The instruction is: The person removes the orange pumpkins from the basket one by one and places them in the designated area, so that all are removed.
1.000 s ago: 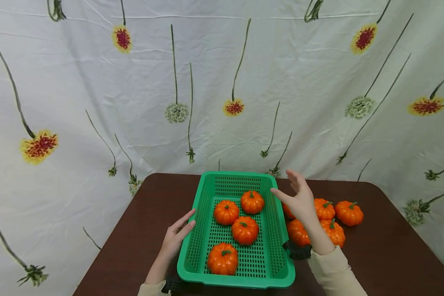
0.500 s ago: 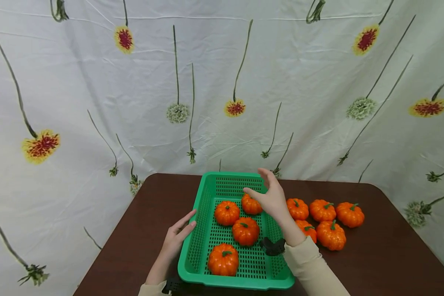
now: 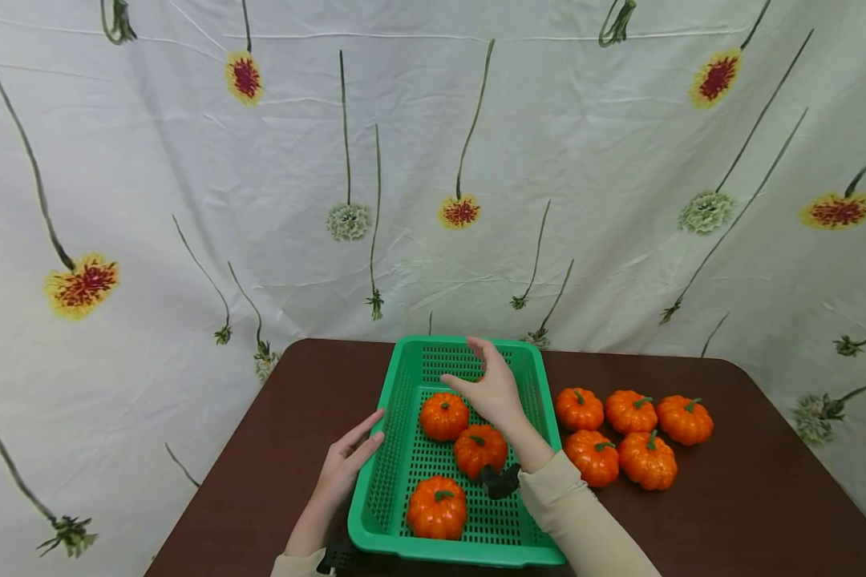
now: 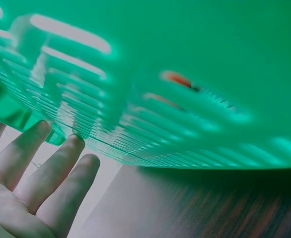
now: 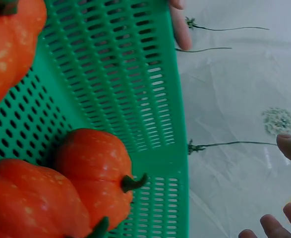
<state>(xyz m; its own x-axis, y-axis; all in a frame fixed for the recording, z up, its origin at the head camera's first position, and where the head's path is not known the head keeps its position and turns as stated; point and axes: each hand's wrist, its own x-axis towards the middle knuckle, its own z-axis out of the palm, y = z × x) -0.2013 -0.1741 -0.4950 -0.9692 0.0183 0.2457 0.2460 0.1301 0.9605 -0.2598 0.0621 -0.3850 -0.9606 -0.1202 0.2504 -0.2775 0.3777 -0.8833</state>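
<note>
The green basket (image 3: 462, 552) looks like smooth, slotted plastic with a soft sheen. The orange pumpkins (image 3: 436, 508) are glossy, lacquered-looking and smooth between their ribs. The worktop (image 3: 289, 433) shows dark wood grain, faintly shiny. The backdrop (image 3: 411, 152) is creased cloth; the right sleeve (image 3: 584, 517), matt fabric.

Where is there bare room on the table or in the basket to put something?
Bare table shows right of the five loose pumpkins and left of the left hand. Inside the basket, some floor is free right of the nearest pumpkin. It's crowded between the basket's right rim and the loose pumpkins, and mid-basket by the right hand.
</note>
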